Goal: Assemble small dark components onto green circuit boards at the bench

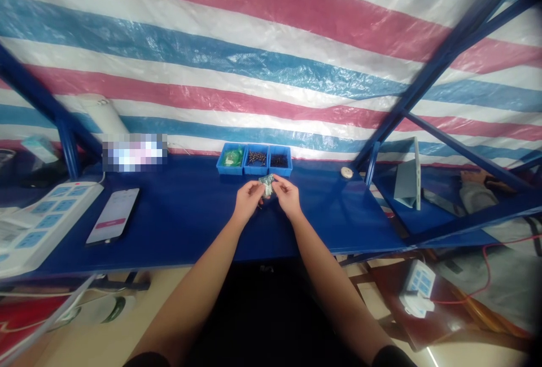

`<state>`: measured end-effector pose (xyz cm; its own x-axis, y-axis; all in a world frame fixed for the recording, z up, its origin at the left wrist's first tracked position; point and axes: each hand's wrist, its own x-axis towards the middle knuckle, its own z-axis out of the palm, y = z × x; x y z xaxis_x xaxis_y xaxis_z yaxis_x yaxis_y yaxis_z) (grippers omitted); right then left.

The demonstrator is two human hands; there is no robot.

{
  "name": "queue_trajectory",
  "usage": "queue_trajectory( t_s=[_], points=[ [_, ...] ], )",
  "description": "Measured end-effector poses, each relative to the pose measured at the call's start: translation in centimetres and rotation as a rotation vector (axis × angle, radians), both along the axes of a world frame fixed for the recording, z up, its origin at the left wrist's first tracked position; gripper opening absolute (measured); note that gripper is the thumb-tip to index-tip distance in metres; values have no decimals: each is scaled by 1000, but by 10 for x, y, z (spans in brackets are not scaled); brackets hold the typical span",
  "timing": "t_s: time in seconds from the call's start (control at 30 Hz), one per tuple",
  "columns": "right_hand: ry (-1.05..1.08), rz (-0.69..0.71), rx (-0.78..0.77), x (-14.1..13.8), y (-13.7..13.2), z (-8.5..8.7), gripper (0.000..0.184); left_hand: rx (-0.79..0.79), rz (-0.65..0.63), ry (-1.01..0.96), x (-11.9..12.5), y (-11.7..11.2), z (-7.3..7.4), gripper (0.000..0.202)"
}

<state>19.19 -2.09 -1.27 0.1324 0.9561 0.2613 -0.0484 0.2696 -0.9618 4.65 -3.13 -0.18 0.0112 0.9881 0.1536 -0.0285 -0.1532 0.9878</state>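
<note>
Forearms (195, 293) stretch out to my left hand (248, 200) and right hand (287, 196), both nearly closed, fingertips pinching a crinkled foil packet (266, 185) over the blue counter (182, 214); it looks light, soft and slippery, so I'd hold its edges.

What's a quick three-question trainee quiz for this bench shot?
1. True or false: the left hand and right hand both pinch one crinkled packet.
2. Which of the three blue plastic bins holds pale green packets? A: left, B: middle, C: right.
3. What device lies on the blue bench, beside the white power strip?

Key:
1. True
2. A
3. A smartphone, with its screen lit
</note>
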Motion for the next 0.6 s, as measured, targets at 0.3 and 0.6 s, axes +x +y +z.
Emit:
queue_trajectory(
  t_s=[0.3, 0.6],
  points=[
    [-72, 25, -25, -2, 1, -1, 50, 78, 581, 112, -36, 61, 23, 29],
    [-361, -87, 61, 2, -1, -5, 27, 74, 339, 1066, -67, 139, 36, 30]
  ],
)
